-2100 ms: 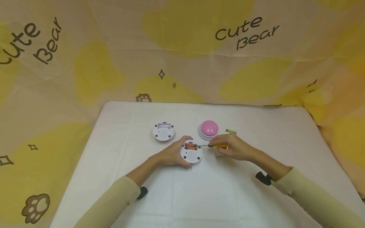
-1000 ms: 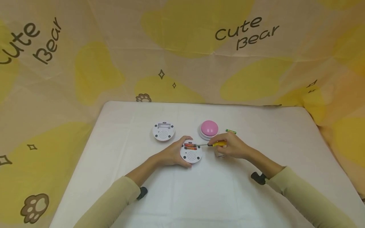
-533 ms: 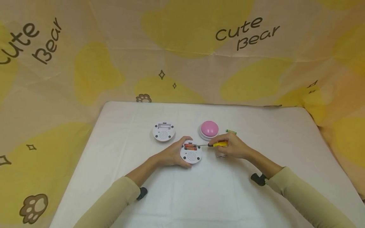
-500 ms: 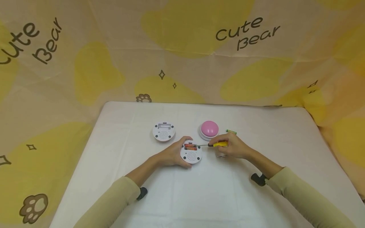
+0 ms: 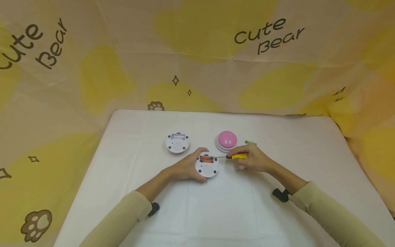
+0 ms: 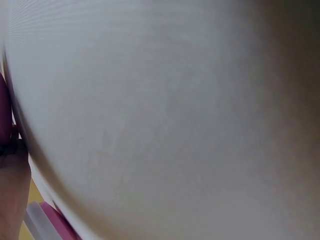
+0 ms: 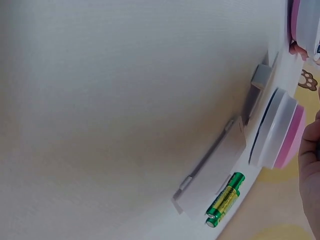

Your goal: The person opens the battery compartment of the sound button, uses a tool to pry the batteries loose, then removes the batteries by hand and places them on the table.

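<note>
My left hand (image 5: 186, 167) grips a round white push-button device (image 5: 207, 170) by its side, fingers at the far rim and thumb at the near rim. Its underside faces up, showing a speaker grid, dark feet and a battery bay with red-orange batteries (image 5: 206, 159) in it. Between the fingers of my right hand (image 5: 254, 158) is a screwdriver with a yellow handle (image 5: 240, 156). The screwdriver's thin metal shaft (image 5: 220, 157) reaches left, its tip at the right end of the batteries. In the left wrist view only part of the left hand (image 6: 14, 185) shows.
A second device (image 5: 177, 143) lies upside down with a vacant battery bay. Behind my right hand stands a pink-topped one (image 5: 227, 139). Green batteries (image 7: 225, 200) lie beside a white battery cover (image 7: 215, 167); another small white piece (image 7: 260, 77) sits farther off.
Compared with two seconds ago, my right forearm has shifted slightly left and the screwdriver tip has edged over the batteries' right end. The left hand and the device have barely moved.
</note>
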Demonstrator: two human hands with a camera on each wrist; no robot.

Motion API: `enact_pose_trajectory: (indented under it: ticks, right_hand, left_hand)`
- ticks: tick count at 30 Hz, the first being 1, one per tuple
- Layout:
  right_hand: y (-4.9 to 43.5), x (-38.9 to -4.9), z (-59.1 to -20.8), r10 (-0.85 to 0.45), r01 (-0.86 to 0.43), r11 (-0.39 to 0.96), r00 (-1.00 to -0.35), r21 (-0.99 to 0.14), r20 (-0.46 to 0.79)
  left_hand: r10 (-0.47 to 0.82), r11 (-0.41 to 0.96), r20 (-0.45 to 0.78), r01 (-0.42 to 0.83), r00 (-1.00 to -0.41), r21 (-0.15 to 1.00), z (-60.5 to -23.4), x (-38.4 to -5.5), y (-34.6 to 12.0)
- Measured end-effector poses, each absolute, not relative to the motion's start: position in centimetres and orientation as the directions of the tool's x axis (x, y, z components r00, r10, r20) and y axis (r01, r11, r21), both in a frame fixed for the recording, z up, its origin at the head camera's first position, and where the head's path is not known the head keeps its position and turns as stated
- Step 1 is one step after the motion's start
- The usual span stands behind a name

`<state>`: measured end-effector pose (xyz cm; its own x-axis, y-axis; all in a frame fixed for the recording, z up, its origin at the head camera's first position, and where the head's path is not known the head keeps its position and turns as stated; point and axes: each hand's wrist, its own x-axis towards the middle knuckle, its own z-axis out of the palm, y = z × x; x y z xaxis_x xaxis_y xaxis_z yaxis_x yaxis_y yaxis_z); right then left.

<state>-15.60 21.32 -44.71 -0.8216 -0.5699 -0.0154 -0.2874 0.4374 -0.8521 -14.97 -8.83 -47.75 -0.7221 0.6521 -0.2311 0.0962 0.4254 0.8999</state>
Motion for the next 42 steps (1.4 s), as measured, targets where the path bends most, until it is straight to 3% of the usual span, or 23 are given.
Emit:
enact_pose_trajectory:
  ticks: [21, 29, 34, 42]
  right_hand:
    - [21.8, -15.4, -43.9, -0.614, -0.346, 0.424, -0.789, -0.837, 0.016]
    - [22.2, -14.6, -43.7, -0.583, -0.320, 0.458, -0.813, -0.829, -0.009]
    - [22.0, -14.1, -43.7, -0.616, -0.318, 0.436, -0.788, -0.842, -0.021]
    - [21.8, -13.8, -43.8, -0.622, -0.335, 0.445, -0.783, -0.830, -0.018]
  left_hand:
    - [0.667, 0.405, -0.202, 0.121, -0.717, 0.906, -47.7, -15.0, -8.6]
    - [0.629, 0.455, -0.181, 0.168, -0.756, 0.875, -47.7, -14.5, -8.4]
    - [0.604, 0.471, -0.180, 0.166, -0.777, 0.866, -47.7, -14.1, -8.3]
    - [0.651, 0.504, -0.179, 0.243, -0.738, 0.829, -46.7, -13.6, -9.3]
